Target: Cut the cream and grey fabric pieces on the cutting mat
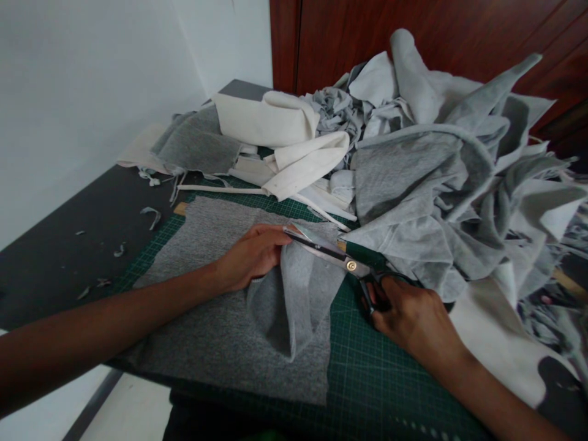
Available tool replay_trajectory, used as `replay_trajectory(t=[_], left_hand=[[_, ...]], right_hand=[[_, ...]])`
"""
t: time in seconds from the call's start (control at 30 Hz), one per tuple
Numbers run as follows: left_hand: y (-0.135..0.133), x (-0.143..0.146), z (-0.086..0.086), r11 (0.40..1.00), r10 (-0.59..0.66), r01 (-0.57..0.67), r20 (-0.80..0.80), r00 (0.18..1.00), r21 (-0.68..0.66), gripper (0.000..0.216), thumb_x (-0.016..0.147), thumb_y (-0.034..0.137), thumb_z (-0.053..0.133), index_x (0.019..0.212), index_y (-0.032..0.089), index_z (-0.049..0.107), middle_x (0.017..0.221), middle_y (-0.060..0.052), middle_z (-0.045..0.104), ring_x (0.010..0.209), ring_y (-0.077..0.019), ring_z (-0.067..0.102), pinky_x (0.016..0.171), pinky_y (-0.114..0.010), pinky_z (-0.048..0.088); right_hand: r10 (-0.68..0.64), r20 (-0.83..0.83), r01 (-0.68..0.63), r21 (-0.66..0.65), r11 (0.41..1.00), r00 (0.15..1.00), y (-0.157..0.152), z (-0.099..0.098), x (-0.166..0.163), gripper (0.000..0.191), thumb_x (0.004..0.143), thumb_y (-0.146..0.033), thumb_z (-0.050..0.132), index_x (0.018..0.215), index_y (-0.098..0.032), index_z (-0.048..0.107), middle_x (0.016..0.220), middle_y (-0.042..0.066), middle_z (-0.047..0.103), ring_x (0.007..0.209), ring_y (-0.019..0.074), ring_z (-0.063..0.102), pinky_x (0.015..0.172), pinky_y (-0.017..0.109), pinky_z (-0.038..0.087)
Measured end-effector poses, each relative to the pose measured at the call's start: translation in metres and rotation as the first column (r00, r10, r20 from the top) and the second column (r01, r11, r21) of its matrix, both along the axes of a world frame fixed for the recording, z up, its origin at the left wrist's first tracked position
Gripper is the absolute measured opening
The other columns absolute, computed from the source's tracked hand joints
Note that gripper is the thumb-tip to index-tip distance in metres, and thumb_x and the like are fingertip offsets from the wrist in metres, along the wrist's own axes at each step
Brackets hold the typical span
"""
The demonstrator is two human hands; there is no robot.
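As your right hand (pixel 408 312) clamped the scissors (pixel 342 258), their blades pointed left at your left hand (pixel 252 257), spread flat on the grey fabric (pixel 220 331).

We see a grey knit fabric piece (pixel 215 331) spread flat across the lower centre of the frame, one flap standing up in a fold near its right edge. Our steel scissors (pixel 331 254), dark-handled, cross mid-frame, tips pointing left at the flap's top.

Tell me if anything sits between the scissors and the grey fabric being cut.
Nothing visible does. The scissors, held by the right hand, touch the grey fabric at its raised fold, beside the left hand.
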State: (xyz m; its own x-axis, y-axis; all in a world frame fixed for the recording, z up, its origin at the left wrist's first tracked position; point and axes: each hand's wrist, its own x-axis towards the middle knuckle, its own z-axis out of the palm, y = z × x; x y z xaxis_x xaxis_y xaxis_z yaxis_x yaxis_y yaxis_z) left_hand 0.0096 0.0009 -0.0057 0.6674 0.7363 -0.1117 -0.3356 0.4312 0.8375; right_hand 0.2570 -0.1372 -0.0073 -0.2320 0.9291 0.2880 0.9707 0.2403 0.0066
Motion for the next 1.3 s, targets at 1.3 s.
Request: replay_trajectory(t=[1.3], left_hand=[[0.0008,-0.0002,-0.0033,1.000,0.016,-0.016,-0.022,1.000,-0.003,0.011,0.075,0.017,0.066,0.078,0.014,0.076,0.079,-0.004,0.071,0.079,-0.0156,0.063,0.078,-0.026,0.049]], right_hand=[[0.018,-0.056,-0.019,-0.016,1.000,0.998,-0.0003,0.0019,-0.0008,0.008,0.068,-0.016,0.046,0.068,-0.024,0.045,0.052,-0.004,0.049,0.041,0.0121,0.047,0.046,0.024,0.030]])
